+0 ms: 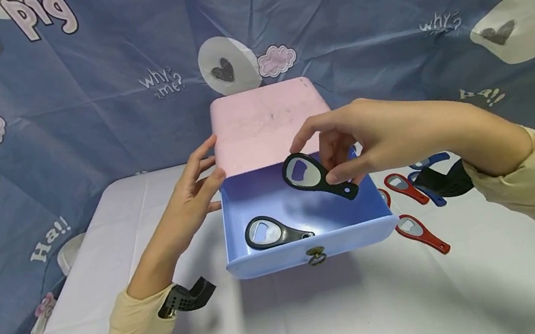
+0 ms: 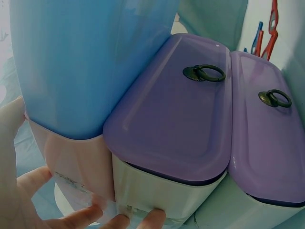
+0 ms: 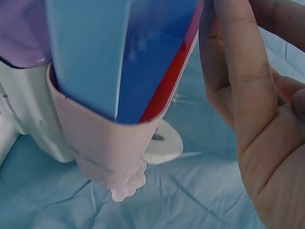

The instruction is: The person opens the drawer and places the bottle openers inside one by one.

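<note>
Left hand [image 1: 193,195], fingers spread, braces drawer cabinet [image 1: 266,126] at nine o'clock. Right hand [image 1: 369,133] pinches black bottle opener [image 1: 322,183]; slackness could drop it.

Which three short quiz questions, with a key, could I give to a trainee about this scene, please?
1. What does the right hand hold above the open drawer?
2. True or false: the left hand grips the drawer's ring handle.
3. Which bottle openers lie on the white cloth beside the drawer? a) only black, b) red and blue, c) only yellow

Key: 1. A black bottle opener. 2. False; it touches the pink box's side. 3. b
</note>
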Tool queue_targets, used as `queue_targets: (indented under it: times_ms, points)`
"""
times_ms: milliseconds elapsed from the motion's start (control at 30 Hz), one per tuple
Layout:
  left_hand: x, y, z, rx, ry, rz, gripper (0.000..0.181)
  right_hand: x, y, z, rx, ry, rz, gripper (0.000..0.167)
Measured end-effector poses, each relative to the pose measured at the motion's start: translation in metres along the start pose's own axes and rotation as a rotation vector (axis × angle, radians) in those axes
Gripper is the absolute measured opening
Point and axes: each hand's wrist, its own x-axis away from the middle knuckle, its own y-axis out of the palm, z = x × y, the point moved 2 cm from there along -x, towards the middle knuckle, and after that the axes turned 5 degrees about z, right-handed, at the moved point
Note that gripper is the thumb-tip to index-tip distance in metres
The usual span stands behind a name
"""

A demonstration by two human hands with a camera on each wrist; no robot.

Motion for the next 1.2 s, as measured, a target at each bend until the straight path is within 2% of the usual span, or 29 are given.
queue_targets:
  times_ms: [133, 333, 567, 833, 1200]
  points:
    - [-0.001, 0.0, 0.001, -0.007, -0.002, -0.001, 0.062, -0.005, 0.002, -0.006, 0.023, -0.008, -0.045, 0.047]
    - [0.0, 0.001, 0.003, -0.001, 0.0, -0.005, 0.062, -0.012, 0.005, -0.014, 0.063, 0.026, -0.1, 0.045]
    - [0.0, 0.001, 0.004, 0.009, 0.007, -0.011, 0.062, -0.021, 0.009, -0.019, 0.157, -0.007, -0.119, 0.043]
    - [-0.001, 0.0, 0.005, -0.007, 0.009, -0.007, 0.062, -0.031, 0.017, -0.022, 0.195, -0.018, -0.158, 0.039]
    - [0.002, 0.001, 0.004, -0.01, 0.009, -0.004, 0.06, -0.043, 0.03, -0.026, 0.223, 0.072, -0.215, 0.044]
